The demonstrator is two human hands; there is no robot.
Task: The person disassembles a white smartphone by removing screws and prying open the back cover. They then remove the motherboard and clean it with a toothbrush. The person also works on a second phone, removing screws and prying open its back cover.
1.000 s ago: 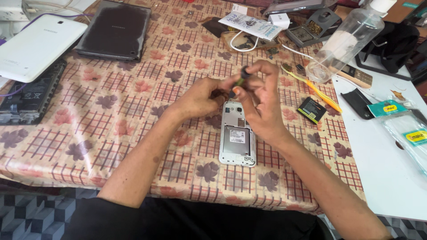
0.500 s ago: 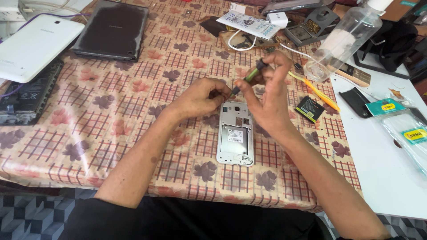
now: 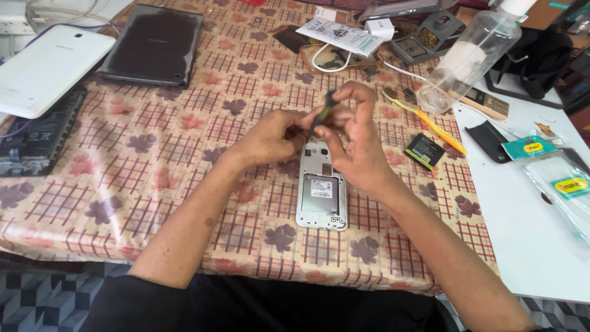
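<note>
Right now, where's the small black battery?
The small black battery lies on the patterned tablecloth, just right of the right hand, beside the orange tool.

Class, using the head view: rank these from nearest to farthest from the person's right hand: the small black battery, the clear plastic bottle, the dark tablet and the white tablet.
1. Small black battery, just right of the right hand.
2. Clear plastic bottle, up and to the right.
3. Dark tablet, upper left across the tablecloth.
4. White tablet, far left edge.
</note>
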